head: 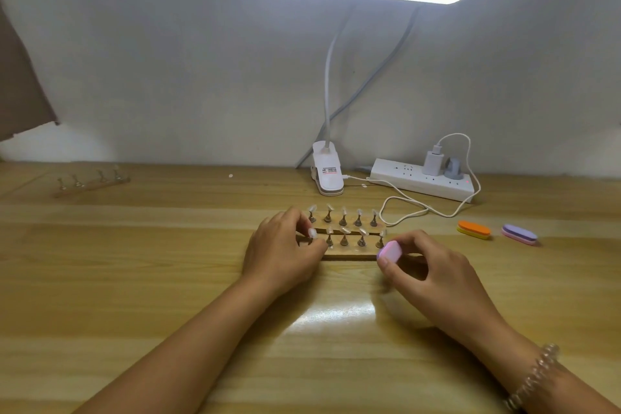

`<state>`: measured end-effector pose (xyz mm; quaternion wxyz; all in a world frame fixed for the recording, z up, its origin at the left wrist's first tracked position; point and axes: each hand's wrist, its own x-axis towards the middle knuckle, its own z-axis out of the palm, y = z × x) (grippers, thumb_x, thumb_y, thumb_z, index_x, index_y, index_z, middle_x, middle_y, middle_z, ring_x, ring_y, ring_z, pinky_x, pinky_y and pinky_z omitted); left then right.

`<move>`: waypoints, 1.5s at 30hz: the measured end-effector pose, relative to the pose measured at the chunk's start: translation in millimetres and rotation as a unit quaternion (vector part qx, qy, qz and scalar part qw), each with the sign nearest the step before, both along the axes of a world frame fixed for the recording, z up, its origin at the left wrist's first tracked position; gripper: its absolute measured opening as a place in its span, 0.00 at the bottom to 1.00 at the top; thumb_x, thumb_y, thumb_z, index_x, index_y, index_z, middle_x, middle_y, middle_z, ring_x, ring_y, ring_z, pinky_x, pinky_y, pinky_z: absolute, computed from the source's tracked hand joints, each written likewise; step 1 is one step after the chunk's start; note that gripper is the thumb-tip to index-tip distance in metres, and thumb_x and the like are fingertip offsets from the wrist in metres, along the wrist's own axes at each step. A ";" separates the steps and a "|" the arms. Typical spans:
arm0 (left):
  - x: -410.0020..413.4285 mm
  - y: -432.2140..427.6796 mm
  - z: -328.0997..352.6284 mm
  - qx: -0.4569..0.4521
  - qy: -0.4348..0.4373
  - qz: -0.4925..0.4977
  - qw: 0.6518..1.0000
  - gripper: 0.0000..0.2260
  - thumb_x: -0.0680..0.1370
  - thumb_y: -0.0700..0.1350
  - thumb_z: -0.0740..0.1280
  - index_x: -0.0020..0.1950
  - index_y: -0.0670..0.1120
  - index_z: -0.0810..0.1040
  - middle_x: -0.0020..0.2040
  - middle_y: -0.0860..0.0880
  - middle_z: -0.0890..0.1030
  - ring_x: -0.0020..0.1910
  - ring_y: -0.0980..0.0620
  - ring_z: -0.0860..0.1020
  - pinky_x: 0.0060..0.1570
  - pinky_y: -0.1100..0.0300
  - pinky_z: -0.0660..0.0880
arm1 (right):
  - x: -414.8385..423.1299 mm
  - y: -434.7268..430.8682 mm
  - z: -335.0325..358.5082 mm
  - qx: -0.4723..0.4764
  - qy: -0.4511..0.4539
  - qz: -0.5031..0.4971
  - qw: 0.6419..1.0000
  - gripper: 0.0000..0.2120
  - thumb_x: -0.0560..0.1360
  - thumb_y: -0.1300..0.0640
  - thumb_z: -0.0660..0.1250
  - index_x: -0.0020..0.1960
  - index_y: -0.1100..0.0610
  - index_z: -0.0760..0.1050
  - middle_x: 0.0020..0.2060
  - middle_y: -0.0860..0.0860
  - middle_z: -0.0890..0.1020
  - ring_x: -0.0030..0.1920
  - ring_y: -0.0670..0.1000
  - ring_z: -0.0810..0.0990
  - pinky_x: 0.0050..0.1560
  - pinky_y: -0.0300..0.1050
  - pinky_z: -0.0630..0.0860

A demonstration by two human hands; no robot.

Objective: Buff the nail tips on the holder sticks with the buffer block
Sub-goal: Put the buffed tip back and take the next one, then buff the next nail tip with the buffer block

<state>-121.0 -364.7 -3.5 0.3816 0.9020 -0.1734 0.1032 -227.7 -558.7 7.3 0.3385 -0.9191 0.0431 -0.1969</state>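
Observation:
Two wooden holder strips (349, 257) lie side by side at the table's middle, each carrying several small metal sticks with clear nail tips (343, 217) on top. My left hand (282, 245) covers the strips' left end, its fingers curled around the leftmost stick of the near row. My right hand (426, 265) pinches a small pink and purple buffer block (389, 253) between thumb and fingers, just right of the near strip's end. The block touches no nail tip.
An orange-yellow buffer (473, 229) and a purple-pink buffer (519, 234) lie to the right. A third holder strip (92, 182) sits far left. A clip lamp base (327, 173), power strip (423, 180) and white cable (403, 212) stand behind the strips.

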 end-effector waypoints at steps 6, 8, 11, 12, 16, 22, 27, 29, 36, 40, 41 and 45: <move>-3.0 0.7 -2.4 0.086 -0.103 0.003 0.991 0.10 0.73 0.58 0.70 0.52 0.59 0.77 0.58 0.58 0.71 0.60 0.54 0.65 0.55 0.60 0.59 | -0.1 0.5 -0.9 0.001 0.000 0.001 1.000 0.09 0.72 0.46 0.71 0.51 0.45 0.77 0.46 0.40 0.82 0.50 0.43 0.81 0.54 0.50 0.77; -4.3 -0.7 -2.1 0.110 -0.135 0.000 0.985 0.11 0.74 0.59 0.69 0.54 0.59 0.78 0.64 0.57 0.69 0.62 0.54 0.64 0.54 0.60 0.55 | 0.3 0.9 -1.5 -0.004 -0.001 0.000 1.000 0.09 0.72 0.46 0.71 0.51 0.45 0.77 0.46 0.40 0.82 0.50 0.43 0.81 0.54 0.50 0.77; -6.6 -2.3 -2.4 0.119 -0.151 0.007 0.981 0.10 0.74 0.58 0.70 0.53 0.59 0.78 0.67 0.56 0.68 0.62 0.53 0.64 0.51 0.59 0.51 | -0.2 1.4 -2.5 -0.021 -0.005 0.000 1.000 0.10 0.72 0.45 0.71 0.51 0.45 0.77 0.46 0.40 0.82 0.50 0.44 0.80 0.54 0.49 0.76; -7.3 -2.8 -2.8 0.119 -0.158 0.009 0.980 0.09 0.74 0.58 0.70 0.52 0.58 0.78 0.67 0.56 0.68 0.62 0.53 0.65 0.50 0.59 0.51 | -0.5 1.5 -2.8 -0.028 -0.006 0.000 1.000 0.10 0.72 0.45 0.70 0.51 0.45 0.76 0.45 0.40 0.81 0.50 0.45 0.80 0.53 0.49 0.76; -12.7 -6.0 -1.2 0.118 -0.235 -0.023 0.964 0.04 0.75 0.51 0.72 0.48 0.55 0.79 0.63 0.55 0.76 0.59 0.51 0.72 0.51 0.58 0.55 | -0.6 1.0 -4.0 -0.048 -0.001 0.002 0.999 0.11 0.72 0.45 0.70 0.53 0.45 0.76 0.46 0.41 0.81 0.50 0.45 0.78 0.51 0.48 0.76; -29.3 -2.7 -3.1 -0.025 -0.107 -0.199 0.974 0.03 0.74 0.50 0.71 0.46 0.56 0.79 0.45 0.63 0.83 0.32 0.60 0.77 0.36 0.60 0.75 | 0.5 0.4 -2.1 -0.032 -0.054 -0.001 0.998 0.08 0.74 0.52 0.70 0.53 0.49 0.77 0.48 0.42 0.77 0.50 0.44 0.76 0.52 0.45 0.75; -25.8 -3.3 -4.6 -0.031 0.000 -0.258 0.966 0.08 0.75 0.46 0.72 0.50 0.58 0.85 0.45 0.61 0.85 0.27 0.62 0.70 0.32 0.65 0.64 | -5.2 0.6 -0.3 -0.024 -0.063 0.043 0.997 0.14 0.72 0.56 0.71 0.57 0.48 0.77 0.49 0.42 0.76 0.46 0.44 0.76 0.46 0.40 0.75; -25.3 -4.0 -4.5 -0.004 -0.003 -0.251 0.968 0.08 0.75 0.50 0.70 0.52 0.59 0.85 0.43 0.62 0.82 0.29 0.63 0.71 0.34 0.63 0.65 | -7.9 2.3 -0.6 -0.026 -0.066 0.074 0.995 0.15 0.72 0.56 0.71 0.58 0.48 0.77 0.49 0.42 0.77 0.44 0.46 0.76 0.45 0.41 0.75; -21.9 -4.5 -5.0 0.045 -0.015 -0.247 0.968 0.09 0.76 0.51 0.68 0.55 0.58 0.83 0.40 0.66 0.76 0.36 0.69 0.72 0.35 0.64 0.63 | -8.8 7.7 -4.0 -0.084 -0.091 0.138 0.983 0.13 0.71 0.45 0.68 0.53 0.45 0.72 0.48 0.39 0.76 0.43 0.47 0.76 0.41 0.45 0.76; -18.2 -4.9 -7.9 -0.011 0.005 -0.260 0.965 0.07 0.77 0.45 0.72 0.54 0.52 0.85 0.46 0.59 0.84 0.34 0.73 0.73 0.35 0.71 0.64 | -4.3 2.4 -6.4 -0.060 -0.101 0.114 0.987 0.14 0.69 0.43 0.70 0.50 0.45 0.71 0.46 0.39 0.76 0.41 0.48 0.76 0.39 0.47 0.77; -17.8 -5.0 -8.1 -0.022 0.011 -0.261 0.965 0.08 0.77 0.43 0.72 0.54 0.51 0.85 0.47 0.58 0.85 0.34 0.72 0.73 0.35 0.72 0.64 | -5.1 3.1 -7.4 -0.067 -0.103 0.121 0.985 0.14 0.69 0.42 0.70 0.50 0.44 0.71 0.45 0.39 0.76 0.41 0.48 0.76 0.38 0.46 0.76; -16.8 -5.9 -7.8 -0.016 0.018 -0.247 0.969 0.08 0.77 0.43 0.71 0.55 0.51 0.86 0.43 0.60 0.81 0.35 0.70 0.73 0.37 0.70 0.64 | -2.9 4.4 -7.2 -0.068 -0.101 0.105 0.987 0.14 0.68 0.42 0.72 0.47 0.45 0.71 0.43 0.41 0.77 0.39 0.47 0.76 0.37 0.47 0.75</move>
